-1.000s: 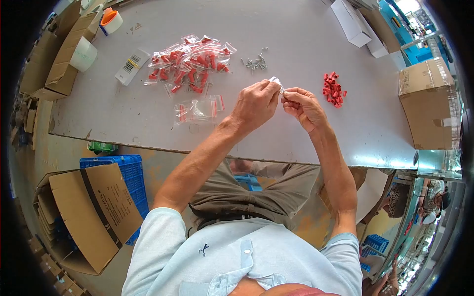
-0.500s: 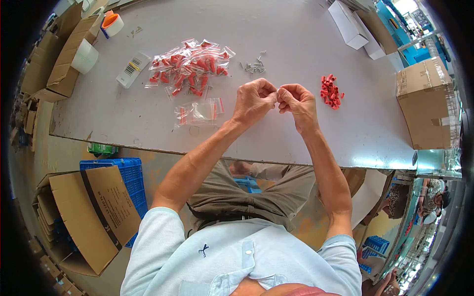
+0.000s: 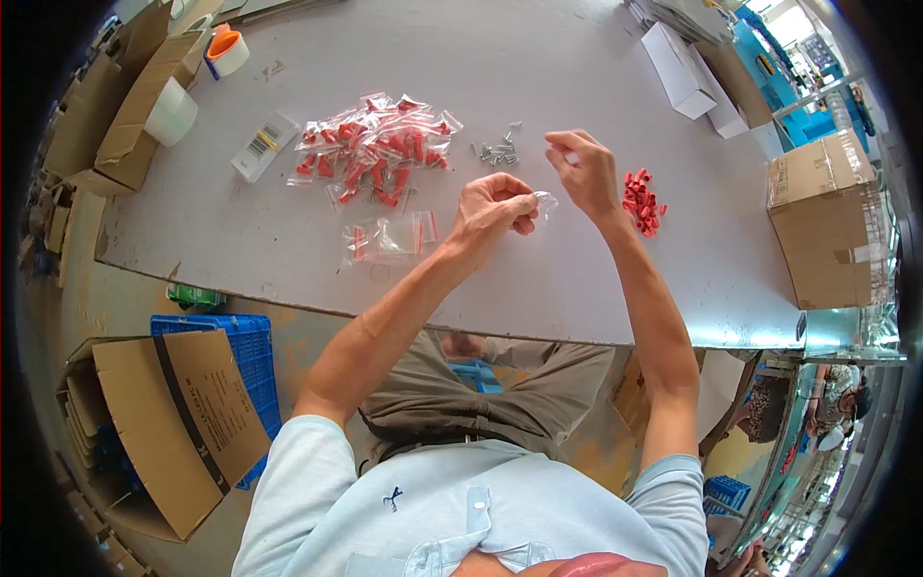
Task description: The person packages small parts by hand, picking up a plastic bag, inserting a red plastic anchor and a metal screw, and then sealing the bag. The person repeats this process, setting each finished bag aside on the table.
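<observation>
My left hand pinches a small clear plastic bag just above the grey table. My right hand is raised apart from it, fingers curled with a small pale thing at the fingertips; what it is I cannot tell. It hovers between a small heap of screws and a pile of loose red plastic caps. A heap of filled bags with red caps lies to the left. Empty zip bags lie beside my left wrist.
A barcode label card, tape rolls and cardboard boxes sit at the far left. White boxes and a brown carton stand at the right. A blue crate and an open carton are on the floor.
My hands, joined on the small bag before, have come apart. The right hand has lifted away toward the screws and red caps; the left keeps the bag.
</observation>
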The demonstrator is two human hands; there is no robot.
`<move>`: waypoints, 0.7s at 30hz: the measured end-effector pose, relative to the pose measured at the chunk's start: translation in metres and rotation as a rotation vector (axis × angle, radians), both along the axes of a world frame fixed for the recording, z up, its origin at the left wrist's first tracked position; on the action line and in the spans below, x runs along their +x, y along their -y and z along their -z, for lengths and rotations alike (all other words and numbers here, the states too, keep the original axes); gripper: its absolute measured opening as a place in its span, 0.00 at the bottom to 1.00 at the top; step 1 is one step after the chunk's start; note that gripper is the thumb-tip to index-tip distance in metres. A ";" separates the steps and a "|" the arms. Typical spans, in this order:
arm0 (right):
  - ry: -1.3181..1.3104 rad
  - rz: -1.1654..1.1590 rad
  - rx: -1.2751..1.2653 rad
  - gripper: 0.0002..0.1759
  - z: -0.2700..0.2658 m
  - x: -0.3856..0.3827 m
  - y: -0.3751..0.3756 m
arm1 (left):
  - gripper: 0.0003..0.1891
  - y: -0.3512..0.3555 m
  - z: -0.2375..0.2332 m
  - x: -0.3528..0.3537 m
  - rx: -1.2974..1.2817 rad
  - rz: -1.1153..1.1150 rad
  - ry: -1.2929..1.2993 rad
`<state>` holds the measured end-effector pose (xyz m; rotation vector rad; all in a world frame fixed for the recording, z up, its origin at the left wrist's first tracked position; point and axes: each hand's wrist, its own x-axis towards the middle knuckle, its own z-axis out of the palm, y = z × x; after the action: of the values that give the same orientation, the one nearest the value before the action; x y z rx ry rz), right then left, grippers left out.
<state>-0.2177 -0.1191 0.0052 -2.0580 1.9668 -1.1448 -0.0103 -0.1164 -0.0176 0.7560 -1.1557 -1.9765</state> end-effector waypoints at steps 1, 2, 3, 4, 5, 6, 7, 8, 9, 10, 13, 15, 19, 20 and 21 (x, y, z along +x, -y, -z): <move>-0.090 -0.005 0.106 0.13 -0.001 -0.002 0.015 | 0.08 0.000 0.000 0.000 -0.006 0.007 -0.003; -0.093 0.004 0.099 0.13 -0.001 -0.003 0.029 | 0.08 0.000 0.000 -0.001 -0.018 -0.004 0.023; -0.179 -0.038 0.099 0.14 -0.001 -0.003 0.042 | 0.08 0.000 -0.001 -0.002 -0.033 -0.012 0.047; -0.265 -0.080 0.103 0.14 0.002 -0.003 0.055 | 0.08 -0.001 -0.001 -0.001 -0.040 -0.001 0.041; -0.298 -0.105 0.070 0.12 0.007 -0.001 0.066 | 0.08 -0.001 -0.001 0.000 -0.042 -0.020 0.062; -0.338 -0.114 0.035 0.10 0.013 -0.002 0.077 | 0.08 0.001 -0.002 -0.001 -0.050 -0.025 0.075; -0.391 -0.135 0.070 0.08 0.016 0.001 0.086 | 0.08 0.001 -0.003 0.000 -0.078 -0.047 0.102; -0.450 -0.133 0.115 0.06 0.021 0.000 0.094 | 0.08 0.001 -0.002 0.000 -0.108 -0.048 0.115; -0.490 -0.163 0.051 0.07 0.037 -0.006 0.110 | 0.09 0.001 0.000 0.002 -0.165 -0.043 0.093; -0.599 -0.072 0.165 0.07 0.046 -0.001 0.117 | 0.08 0.001 -0.003 0.004 -0.178 -0.021 0.090; -0.829 -0.046 0.306 0.05 0.036 0.008 0.100 | 0.06 0.001 0.005 0.000 -0.195 -0.060 0.106; -0.621 0.021 0.261 0.05 0.025 -0.001 0.065 | 0.06 0.001 0.008 -0.005 -0.165 -0.063 0.123; 0.026 0.037 -0.019 0.04 0.016 -0.004 -0.005 | 0.03 -0.002 0.013 -0.009 -0.243 -0.101 0.137; 0.246 0.043 0.029 0.04 0.012 0.001 -0.026 | 0.03 0.000 0.017 -0.011 -0.250 -0.099 0.124; 0.466 0.048 0.077 0.05 0.006 0.003 -0.047 | 0.03 0.001 0.022 -0.012 -0.303 -0.101 0.140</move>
<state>-0.2144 -0.0718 -0.0011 -1.5335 1.8006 -1.3793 -0.0224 -0.1174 -0.0398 0.7846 -1.4304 -1.6374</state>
